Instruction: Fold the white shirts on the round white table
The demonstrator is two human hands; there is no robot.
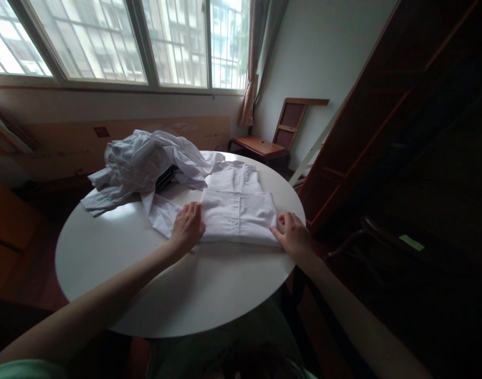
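Note:
A white button-front shirt (220,213) lies partly folded on the round white table, its lower part doubled over in a flat band and its narrower upper part stretching toward the window. My left hand (188,226) has its fingers curled at the left edge of the fold, closed on the cloth. At the right edge, my right hand (294,236) takes the near corner, thumb on the fabric and fingers bent; its grip is partly hidden. A sleeve-like strip of white cloth (161,213) spreads out left of my left hand.
A rumpled heap of white and grey clothes (138,163), with something dark striped in it, covers the far left of the round table (106,263). Beyond stand a wooden chair (264,145) and a barred window (177,42). A dark wooden door or cabinet (343,147) rises at right.

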